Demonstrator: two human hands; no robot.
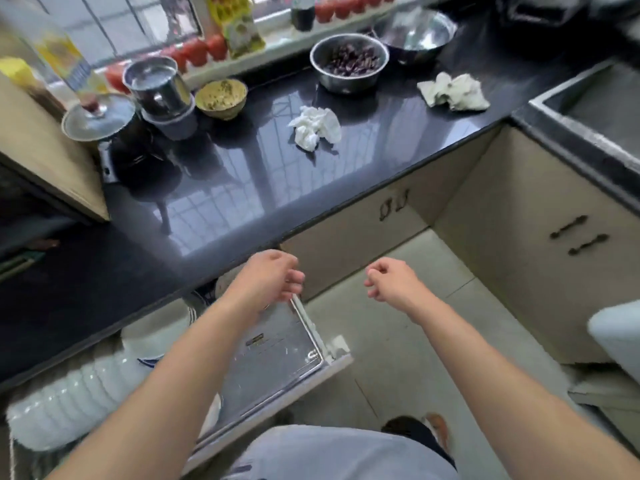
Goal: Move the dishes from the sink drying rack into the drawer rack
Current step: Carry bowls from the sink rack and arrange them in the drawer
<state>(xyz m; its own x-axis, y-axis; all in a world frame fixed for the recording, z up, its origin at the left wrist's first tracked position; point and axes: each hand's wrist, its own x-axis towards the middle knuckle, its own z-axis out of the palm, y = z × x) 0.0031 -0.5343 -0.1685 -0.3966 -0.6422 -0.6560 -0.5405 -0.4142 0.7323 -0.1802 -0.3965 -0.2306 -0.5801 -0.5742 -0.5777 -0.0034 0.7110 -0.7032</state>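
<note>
The drawer rack [311,344] stands pulled out below the dark counter, with a steel tray bottom showing. White plates [69,403] stand in a row in its left part, and a white bowl [156,337] sits behind them. My left hand [273,278] hovers over the drawer's far right corner with fingers loosely curled, holding nothing. My right hand [391,278] hangs over the floor to the right of the drawer, fingers loosely curled and empty. The sink [595,98] lies at the far right; no drying rack shows in it.
On the dark counter [242,174] stand a steel bowl of dark beans [349,62], a second steel bowl [420,34], a yellow bowl [221,98], a steel jar [157,86], a lidded black pot [104,123] and two crumpled cloths [317,128]. Beige cabinet doors [540,237] flank the tiled floor.
</note>
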